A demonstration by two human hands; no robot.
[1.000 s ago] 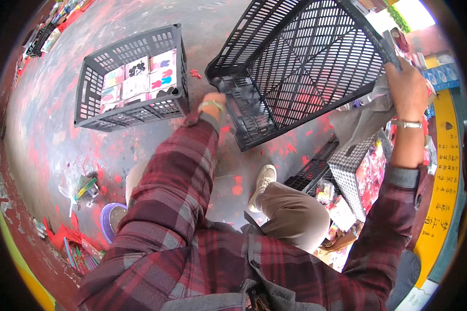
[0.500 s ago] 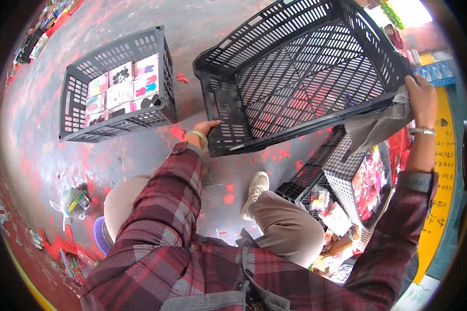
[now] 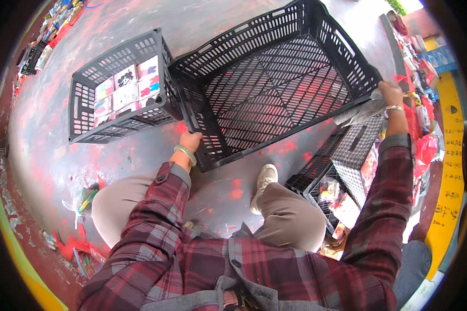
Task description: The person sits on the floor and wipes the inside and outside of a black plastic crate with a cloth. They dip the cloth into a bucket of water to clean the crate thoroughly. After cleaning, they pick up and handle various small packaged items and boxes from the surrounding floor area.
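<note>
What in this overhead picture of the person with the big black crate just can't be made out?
- Left hand, head view: fingertips hidden behind the wall of the empty crate.
- Right hand: its grip is masked by grey cloth.
- Packets in the smaller crate: too small to identify.
- Grey crate: contents partly covered by the right sleeve.

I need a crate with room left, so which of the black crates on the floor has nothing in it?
The large black crate gripped by the left hand and right hand; the smaller crate beside it holds colourful packets.
</note>
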